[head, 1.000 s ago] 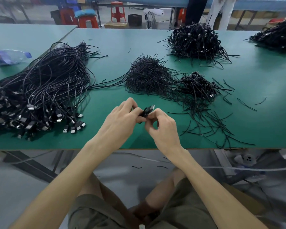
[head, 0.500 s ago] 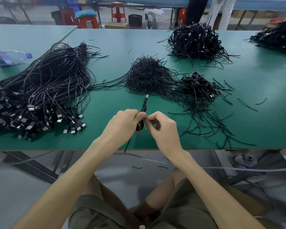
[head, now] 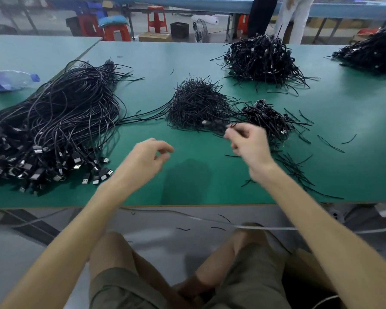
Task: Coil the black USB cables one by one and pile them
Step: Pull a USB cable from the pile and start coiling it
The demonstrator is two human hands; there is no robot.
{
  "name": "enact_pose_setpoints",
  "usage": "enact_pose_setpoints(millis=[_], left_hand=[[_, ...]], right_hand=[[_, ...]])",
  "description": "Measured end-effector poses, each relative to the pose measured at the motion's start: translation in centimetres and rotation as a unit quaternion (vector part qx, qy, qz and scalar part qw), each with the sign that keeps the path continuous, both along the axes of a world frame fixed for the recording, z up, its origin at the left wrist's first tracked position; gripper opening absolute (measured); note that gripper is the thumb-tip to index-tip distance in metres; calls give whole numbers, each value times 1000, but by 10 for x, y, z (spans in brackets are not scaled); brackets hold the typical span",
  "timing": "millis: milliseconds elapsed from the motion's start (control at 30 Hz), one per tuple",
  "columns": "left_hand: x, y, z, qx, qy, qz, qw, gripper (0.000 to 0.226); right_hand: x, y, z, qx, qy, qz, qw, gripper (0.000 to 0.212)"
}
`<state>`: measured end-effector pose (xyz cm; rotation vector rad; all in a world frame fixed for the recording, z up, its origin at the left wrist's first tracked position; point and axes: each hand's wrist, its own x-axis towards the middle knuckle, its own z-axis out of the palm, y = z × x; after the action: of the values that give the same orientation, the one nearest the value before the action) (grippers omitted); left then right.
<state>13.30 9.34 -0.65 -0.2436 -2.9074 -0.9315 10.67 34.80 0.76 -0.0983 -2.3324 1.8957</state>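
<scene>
A big heap of uncoiled black USB cables (head: pixel 54 121) lies at the left, with the plugs fanned toward the table's front edge. A small pile of coiled cables (head: pixel 265 119) sits right of centre. My right hand (head: pixel 247 143) hovers at its near left side, blurred, with fingers loosely apart and nothing clearly in them. A blurred coiled cable (head: pixel 211 126) lies just left of its fingertips. My left hand (head: pixel 147 159) hangs open and empty over bare green table (head: pixel 187 186), right of the plugs.
A mound of short black ties (head: pixel 196 108) sits at centre, and loose ties (head: pixel 299 170) are scattered at the right front. Larger coiled piles lie far back (head: pixel 261 59) and at the far right (head: pixel 374 52). A plastic bottle (head: pixel 9 80) lies at the left. People stand behind the table.
Both hands held one coiled cable together near the front edge. They have parted: the right hand swung out to the coiled pile and the cable left it, while the left hand opened.
</scene>
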Motion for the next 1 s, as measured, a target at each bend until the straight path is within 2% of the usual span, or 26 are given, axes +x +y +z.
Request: enact_pose_setpoints(millis=[100, 200, 267, 300, 367, 500, 567, 633, 800, 867, 1000], left_hand=[[-13, -45, -2, -139, -1, 64, 988, 26], [-18, -80, -4, -248, -99, 53, 962, 39], [-16, -94, -7, -235, -130, 38, 962, 38], [-16, -99, -9, -215, -124, 36, 968, 32], [-15, -106, -12, -194, -99, 43, 975, 20], [-13, -106, -23, -181, -30, 92, 979, 10], [-13, -102, -28, -199, 4, 149, 969, 19], [-15, -96, -28, -216, -8, 209, 954, 30], [-29, -85, -22, -260, -71, 243, 932, 24], [-34, -82, -23, -242, -71, 257, 933, 26], [-37, -86, -27, -200, -39, 323, 924, 43]], right_hand=[[-39, 33, 24, 85, 45, -74, 993, 29], [-66, 63, 30, 268, 35, -90, 959, 59], [-71, 74, 22, 383, 19, -92, 919, 70], [-70, 76, 15, 410, 27, -95, 907, 70], [-63, 73, 1, 432, 56, -93, 895, 65], [-42, 57, -18, 448, 119, -74, 883, 57], [-32, 47, -21, 453, 157, -59, 875, 52], [-25, 38, -23, 451, 170, -42, 875, 49], [-11, 24, -29, 440, 165, -4, 883, 43], [-6, 22, -32, 435, 161, 3, 886, 42], [4, 18, -38, 426, 170, 13, 888, 38]])
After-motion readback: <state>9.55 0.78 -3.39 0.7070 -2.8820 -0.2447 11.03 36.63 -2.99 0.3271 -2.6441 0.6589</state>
